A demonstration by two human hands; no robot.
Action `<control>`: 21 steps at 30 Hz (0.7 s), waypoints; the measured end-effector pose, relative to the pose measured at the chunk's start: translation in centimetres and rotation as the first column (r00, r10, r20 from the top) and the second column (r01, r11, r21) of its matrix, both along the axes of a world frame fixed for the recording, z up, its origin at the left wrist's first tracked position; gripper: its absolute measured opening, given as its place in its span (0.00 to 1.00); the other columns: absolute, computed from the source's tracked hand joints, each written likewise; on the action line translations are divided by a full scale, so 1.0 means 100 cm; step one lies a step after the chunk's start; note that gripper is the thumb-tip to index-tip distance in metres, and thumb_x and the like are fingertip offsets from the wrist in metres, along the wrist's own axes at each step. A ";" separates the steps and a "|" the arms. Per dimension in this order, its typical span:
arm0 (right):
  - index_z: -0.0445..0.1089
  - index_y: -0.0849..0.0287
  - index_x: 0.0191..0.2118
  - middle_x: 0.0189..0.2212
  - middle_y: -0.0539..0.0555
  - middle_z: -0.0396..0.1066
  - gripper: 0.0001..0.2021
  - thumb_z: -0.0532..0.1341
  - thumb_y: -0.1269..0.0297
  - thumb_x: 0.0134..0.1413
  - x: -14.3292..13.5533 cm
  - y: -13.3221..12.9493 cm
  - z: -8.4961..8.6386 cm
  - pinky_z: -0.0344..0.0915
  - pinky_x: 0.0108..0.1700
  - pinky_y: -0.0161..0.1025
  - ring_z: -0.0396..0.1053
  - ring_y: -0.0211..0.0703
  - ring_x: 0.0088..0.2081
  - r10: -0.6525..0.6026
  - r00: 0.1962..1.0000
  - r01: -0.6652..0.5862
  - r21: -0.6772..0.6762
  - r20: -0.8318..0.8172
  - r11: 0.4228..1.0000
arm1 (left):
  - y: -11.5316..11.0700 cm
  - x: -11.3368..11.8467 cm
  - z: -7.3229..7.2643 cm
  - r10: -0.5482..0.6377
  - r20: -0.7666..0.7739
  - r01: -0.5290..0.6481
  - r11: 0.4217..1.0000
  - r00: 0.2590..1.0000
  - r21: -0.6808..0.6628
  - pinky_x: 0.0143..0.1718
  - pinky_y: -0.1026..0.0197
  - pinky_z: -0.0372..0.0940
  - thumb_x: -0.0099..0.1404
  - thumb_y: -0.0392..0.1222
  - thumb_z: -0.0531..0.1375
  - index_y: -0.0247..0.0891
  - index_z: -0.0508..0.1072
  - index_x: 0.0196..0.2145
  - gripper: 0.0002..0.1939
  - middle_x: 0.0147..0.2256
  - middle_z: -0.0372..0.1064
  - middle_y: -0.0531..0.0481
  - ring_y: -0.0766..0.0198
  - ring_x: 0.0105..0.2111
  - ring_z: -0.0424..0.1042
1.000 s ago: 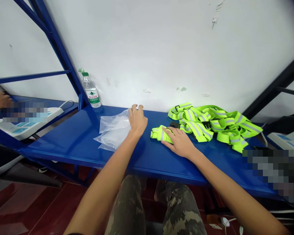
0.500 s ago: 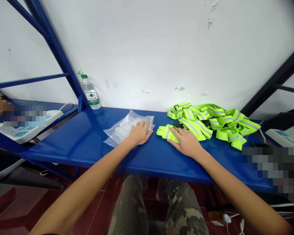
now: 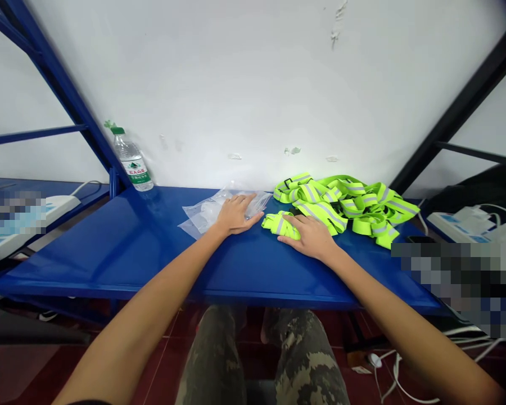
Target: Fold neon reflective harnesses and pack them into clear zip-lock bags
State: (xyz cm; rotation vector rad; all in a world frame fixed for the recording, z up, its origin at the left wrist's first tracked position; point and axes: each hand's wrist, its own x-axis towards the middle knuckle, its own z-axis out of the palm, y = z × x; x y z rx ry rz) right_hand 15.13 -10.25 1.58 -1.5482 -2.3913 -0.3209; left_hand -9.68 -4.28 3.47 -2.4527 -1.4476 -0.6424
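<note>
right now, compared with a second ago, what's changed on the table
The bags have moved right, closer to the strap bundle. The left hand has gone right with them, from their far edge to lying across them. The bundle, under the right hand, has slid slightly right, towards the strap pile. Nothing was visibly let go. The pile and bottle stayed put.

bags (image 3: 206,212): clr plast., glossy | straps (image 3: 326,215): cloth, matt | tbl (image 3: 244,270): smooth, glossy | btl (image 3: 135,169): plast. | wall (image 3: 236,84): matt
</note>
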 end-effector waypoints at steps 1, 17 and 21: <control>0.60 0.53 0.64 0.50 0.61 0.72 0.35 0.49 0.36 0.60 0.000 0.002 0.001 0.61 0.50 0.47 0.68 0.57 0.50 -0.004 1.000 0.004 -0.009 0.003 1.000 | 0.001 0.005 0.002 0.044 0.027 -0.044 0.999 0.999 0.000 0.54 0.50 0.59 0.68 0.61 0.50 0.39 0.66 0.59 0.31 0.52 0.71 0.40 0.49 0.54 0.67; 0.58 0.63 0.65 0.51 0.63 0.70 0.28 0.53 0.61 0.62 0.012 0.004 0.000 0.64 0.51 0.48 0.67 0.57 0.50 -0.002 0.996 0.013 0.123 -0.089 0.992 | -0.011 0.043 0.000 0.173 0.138 -0.180 0.983 0.975 0.040 0.47 0.55 0.63 0.72 0.44 0.47 0.38 0.76 0.45 0.19 0.43 0.71 0.42 0.54 0.46 0.69; 0.59 0.63 0.64 0.52 0.64 0.70 0.28 0.55 0.63 0.59 0.013 0.001 -0.001 0.65 0.51 0.51 0.67 0.59 0.51 0.046 0.981 0.008 0.276 -0.189 0.961 | -0.018 0.049 -0.004 0.084 0.169 -0.086 0.996 0.982 0.003 0.41 0.58 0.64 0.71 0.43 0.50 0.40 0.75 0.43 0.15 0.41 0.71 0.44 0.57 0.42 0.71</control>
